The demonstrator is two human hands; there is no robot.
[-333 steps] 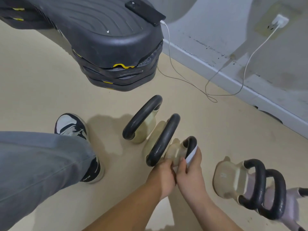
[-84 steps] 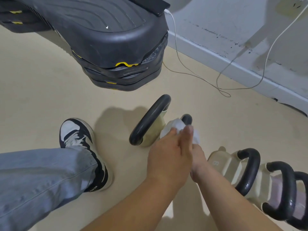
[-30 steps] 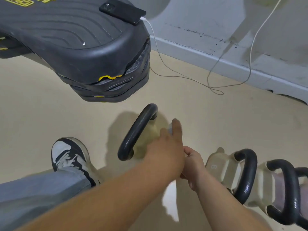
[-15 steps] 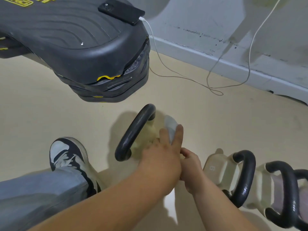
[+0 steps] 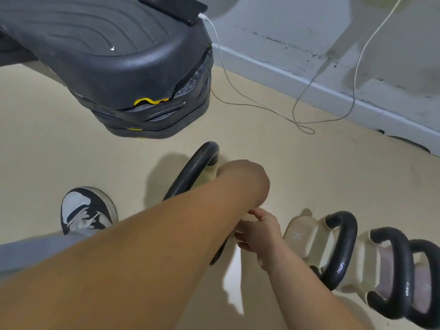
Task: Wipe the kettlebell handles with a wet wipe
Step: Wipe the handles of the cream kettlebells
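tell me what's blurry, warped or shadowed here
Head view: the wide lens makes the bare left forearm loom large and soft-edged; the far black loop kettlebell handle casts a soft shadow leftward on the beige floor; the nearer black handle shows small glints.

Beige floor [image 5: 71, 151], scuffed grey wall [image 5: 297, 20] with pale baseboard [image 5: 333, 96], black stacked step platform [image 5: 107, 55].

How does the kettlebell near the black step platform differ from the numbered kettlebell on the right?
The kettlebell near the platform is largely hidden behind the left forearm; the numbered kettlebell shows almost whole. No digit shows on the first; the second bears one on its body. Both have black loop handles and pale bodies.
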